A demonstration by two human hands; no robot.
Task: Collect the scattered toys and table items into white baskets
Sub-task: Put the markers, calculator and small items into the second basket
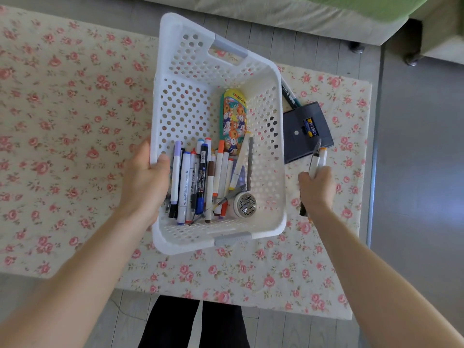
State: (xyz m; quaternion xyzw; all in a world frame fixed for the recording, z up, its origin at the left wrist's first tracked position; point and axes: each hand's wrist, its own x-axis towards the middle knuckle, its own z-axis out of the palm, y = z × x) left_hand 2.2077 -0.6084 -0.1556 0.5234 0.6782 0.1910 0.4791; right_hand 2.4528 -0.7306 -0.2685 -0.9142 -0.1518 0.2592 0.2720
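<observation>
A white perforated basket [266,217] is held tilted above the floral tablecloth, my left hand [147,182] gripping its left rim. Inside lie several markers and pens [198,182], a colourful pencil case [233,121] and a small round white device with a metal grille [244,204]. My right hand [316,188], to the right of the basket, holds a bundle of white markers [316,160] pointing away from me. A dark flat device with blue batteries showing [307,133] lies on the cloth just beyond that hand. Teal pens [288,94] lie beside the basket's right wall.
The floral tablecloth [75,121] covers a low table whose right edge runs near the grey floor [414,172]. A sofa with dark feet [356,47] stands beyond the table. My dark-clothed legs [193,322] are at the near edge.
</observation>
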